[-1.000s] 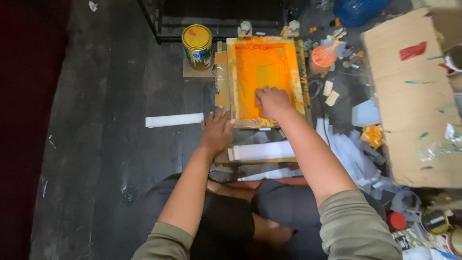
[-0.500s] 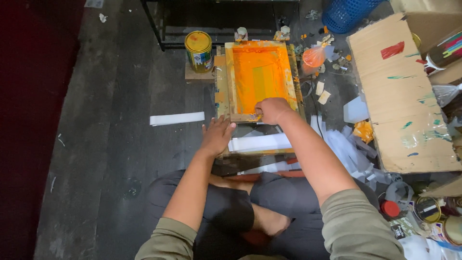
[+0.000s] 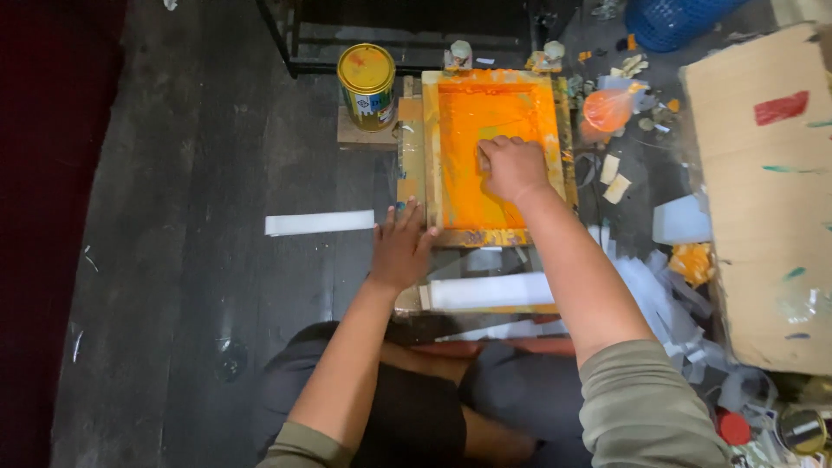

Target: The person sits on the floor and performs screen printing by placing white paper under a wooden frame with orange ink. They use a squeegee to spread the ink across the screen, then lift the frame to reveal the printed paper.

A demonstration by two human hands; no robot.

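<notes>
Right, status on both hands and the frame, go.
Left hand flat at frame corner, open. Right hand fisted on squeegee on the orange screen. Paint can beside frame, clear.

One orange-inked printing frame (image 3: 494,152), one yellow-lidded tin (image 3: 367,82), one blue basket (image 3: 672,19), two bare hands (image 3: 513,166).

My right hand (image 3: 513,166) hides whatever it grips on the orange screen (image 3: 485,130); at two o'clock, the cardboard sheet (image 3: 763,191) runs off-frame.
</notes>
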